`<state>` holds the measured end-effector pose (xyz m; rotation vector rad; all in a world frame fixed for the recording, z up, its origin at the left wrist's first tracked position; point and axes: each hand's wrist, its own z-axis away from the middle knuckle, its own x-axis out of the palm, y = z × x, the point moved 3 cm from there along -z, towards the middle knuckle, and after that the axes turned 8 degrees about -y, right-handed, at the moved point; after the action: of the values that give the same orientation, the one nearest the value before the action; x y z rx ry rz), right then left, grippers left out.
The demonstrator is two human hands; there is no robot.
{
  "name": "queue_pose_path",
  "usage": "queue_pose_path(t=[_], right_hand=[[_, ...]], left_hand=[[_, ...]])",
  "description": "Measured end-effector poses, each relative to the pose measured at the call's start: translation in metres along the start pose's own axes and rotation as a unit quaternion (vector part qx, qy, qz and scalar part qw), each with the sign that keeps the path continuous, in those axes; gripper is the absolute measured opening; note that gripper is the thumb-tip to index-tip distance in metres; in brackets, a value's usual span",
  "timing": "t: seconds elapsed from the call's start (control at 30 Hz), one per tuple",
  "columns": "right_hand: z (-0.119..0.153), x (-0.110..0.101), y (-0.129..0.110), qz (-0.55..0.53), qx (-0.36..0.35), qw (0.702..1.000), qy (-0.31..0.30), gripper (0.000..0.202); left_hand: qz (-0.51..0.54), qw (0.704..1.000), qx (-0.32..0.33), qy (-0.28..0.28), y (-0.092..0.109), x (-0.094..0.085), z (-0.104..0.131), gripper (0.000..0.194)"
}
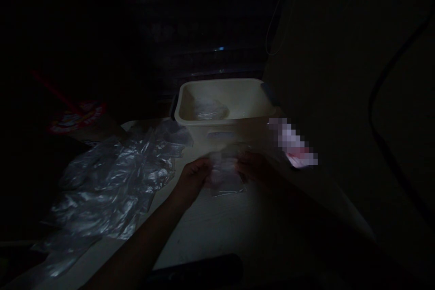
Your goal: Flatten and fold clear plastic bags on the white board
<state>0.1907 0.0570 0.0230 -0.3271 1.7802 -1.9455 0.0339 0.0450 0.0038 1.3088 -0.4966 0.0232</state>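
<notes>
In the head view, the light was dim. The left hand (194, 176) was clamped on the left side of a clear plastic bag (227, 176), its thumb and fingers pinching it; the right hand (254, 166), darker and blurred, gripped the opposite side. The bag was held between them over the pale desk (200, 231), just before a cream bin (217, 123) with clear plastic (209, 109) inside. To the left, a heap of clear bags (112, 183) spread across the desk, near a cup (78, 120) with a red straw (56, 90). A bright, pixelated object (294, 145) showed beyond the right hand.
</notes>
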Motion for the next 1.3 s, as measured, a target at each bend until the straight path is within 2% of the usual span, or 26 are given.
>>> queue_pose_path(t=[0.17, 0.3, 0.37, 0.43, 0.5, 0.57, 0.67, 0.73, 0.83, 0.9, 1.03, 1.2, 1.3], right_hand=[[-0.001, -0.004, 0.007, -0.036, 0.047, 0.998, 0.037, 0.009], [-0.002, -0.006, 0.013, -0.144, 0.078, 0.985, 0.059, 0.016], [-0.003, -0.008, 0.015, -0.181, 0.081, 0.977, 0.074, 0.022], [-0.004, -0.01, 0.016, -0.169, 0.067, 0.98, 0.082, 0.026], [-0.003, -0.012, 0.015, -0.086, 0.025, 0.991, 0.095, 0.027], [0.0, -0.013, 0.012, 0.063, -0.033, 0.989, 0.129, 0.026], [0.007, -0.008, 0.006, 0.262, -0.106, 0.941, 0.188, 0.026], [0.011, 0.001, 0.003, 0.336, -0.146, 0.913, 0.181, 0.029], [0.012, 0.017, -0.004, 0.416, -0.184, 0.881, 0.127, 0.034], [0.011, 0.027, -0.009, 0.465, -0.189, 0.86, 0.095, 0.038], [0.009, 0.038, -0.012, 0.547, -0.176, 0.818, 0.031, 0.048], [0.008, 0.038, 0.002, 0.594, -0.142, 0.792, 0.008, 0.053], [0.008, 0.038, 0.007, 0.606, -0.128, 0.785, 0.007, 0.053]], left_hand=[[-0.072, 0.997, 0.028, 0.031, 0.003, -0.007, 0.0, 0.008], [-0.139, 0.989, 0.043, 0.014, 0.002, -0.011, -0.002, 0.011], [-0.189, 0.979, 0.076, 0.013, 0.005, -0.01, -0.001, 0.015], [-0.284, 0.952, 0.11, 0.018, 0.009, -0.006, 0.002, 0.016], [-0.41, 0.9, 0.147, 0.022, 0.013, 0.0, 0.006, 0.018], [-0.515, 0.837, 0.185, 0.026, 0.016, 0.005, 0.008, 0.02], [-0.593, 0.775, 0.217, 0.034, 0.015, 0.008, 0.01, 0.026], [-0.627, 0.75, 0.212, 0.024, 0.013, 0.009, 0.009, 0.032], [-0.679, 0.707, 0.196, 0.02, 0.011, 0.011, 0.008, 0.039], [-0.7, 0.687, 0.192, 0.016, 0.011, 0.014, 0.008, 0.041], [-0.727, 0.664, 0.176, -0.028, 0.003, 0.02, 0.009, 0.045], [-0.784, 0.606, 0.129, -0.033, -0.006, 0.024, 0.012, 0.049], [-0.802, 0.586, 0.109, -0.037, -0.006, 0.026, 0.012, 0.05]])
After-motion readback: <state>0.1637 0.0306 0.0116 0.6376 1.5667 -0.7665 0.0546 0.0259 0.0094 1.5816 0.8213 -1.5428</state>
